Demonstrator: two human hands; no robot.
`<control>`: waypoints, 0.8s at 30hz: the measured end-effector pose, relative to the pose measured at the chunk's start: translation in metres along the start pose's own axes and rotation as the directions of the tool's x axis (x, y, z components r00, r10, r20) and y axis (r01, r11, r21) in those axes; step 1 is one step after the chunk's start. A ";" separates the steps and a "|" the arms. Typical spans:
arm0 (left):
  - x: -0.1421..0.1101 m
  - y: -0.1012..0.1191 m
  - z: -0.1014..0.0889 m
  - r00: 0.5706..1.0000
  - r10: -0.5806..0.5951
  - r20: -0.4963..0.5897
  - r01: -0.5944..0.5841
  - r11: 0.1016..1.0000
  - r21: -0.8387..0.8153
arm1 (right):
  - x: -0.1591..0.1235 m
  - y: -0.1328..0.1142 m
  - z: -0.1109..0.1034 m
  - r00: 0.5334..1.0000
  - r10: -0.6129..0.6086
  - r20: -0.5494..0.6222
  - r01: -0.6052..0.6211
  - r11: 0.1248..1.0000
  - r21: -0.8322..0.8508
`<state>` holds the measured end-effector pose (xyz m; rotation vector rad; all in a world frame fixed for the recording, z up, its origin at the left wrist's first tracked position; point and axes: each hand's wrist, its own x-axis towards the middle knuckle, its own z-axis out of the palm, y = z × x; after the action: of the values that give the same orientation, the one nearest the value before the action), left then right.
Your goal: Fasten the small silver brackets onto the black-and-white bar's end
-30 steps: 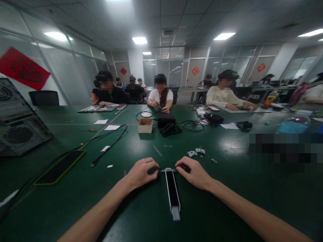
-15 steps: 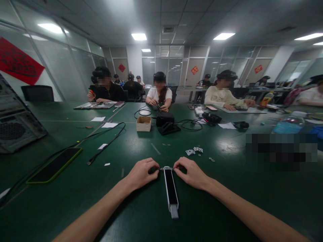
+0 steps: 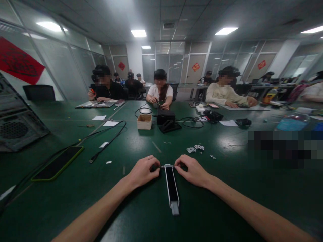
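A long, narrow device with a black top face, a pale rim and a grey block at its near end (image 3: pixel 172 188) lies on the green table in front of me, pointing toward my body. Across its far end runs a small, thin grey crosspiece (image 3: pixel 168 166). My left hand (image 3: pixel 145 170) pinches the left tip of this crosspiece between thumb and finger. At the right tip, my right hand (image 3: pixel 190 169) does the same. What exactly the fingertips cover is too small to make out.
Small white flat pieces (image 3: pixel 195 148) lie beyond my right hand. A cardboard box (image 3: pixel 144 123) and a black stand (image 3: pixel 169 125) are farther back. On the left are a green-edged phone (image 3: pixel 59 163), a cable (image 3: pixel 111 146) and a computer case (image 3: pixel 20 117). Several people sit opposite.
The view has shifted slightly, so the table items appear a little higher and farther right. Both hands keep their pinch at the device's far end.
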<state>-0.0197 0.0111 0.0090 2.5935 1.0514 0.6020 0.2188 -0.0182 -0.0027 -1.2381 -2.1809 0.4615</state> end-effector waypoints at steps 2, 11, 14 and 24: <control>0.000 0.000 0.000 1.000 -0.009 -0.005 0.009 1.000 -0.003 | 0.000 0.001 0.000 1.000 -0.004 0.000 0.004 1.000 0.004; 0.001 0.001 -0.001 0.999 -0.031 -0.006 0.031 0.998 -0.048 | 0.000 -0.002 -0.002 1.000 0.010 0.024 -0.011 1.000 0.007; 0.002 0.002 0.000 0.999 -0.033 -0.010 0.032 0.998 -0.050 | 0.000 -0.002 -0.002 0.999 0.021 0.028 -0.021 1.000 0.010; 0.001 0.000 0.002 0.999 -0.019 -0.030 0.018 0.998 -0.055 | 0.000 0.000 -0.001 0.999 0.025 0.029 -0.026 0.999 0.033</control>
<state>-0.0182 0.0114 0.0077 2.5327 1.0522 0.6586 0.2193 -0.0180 -0.0020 -1.2504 -2.1744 0.5262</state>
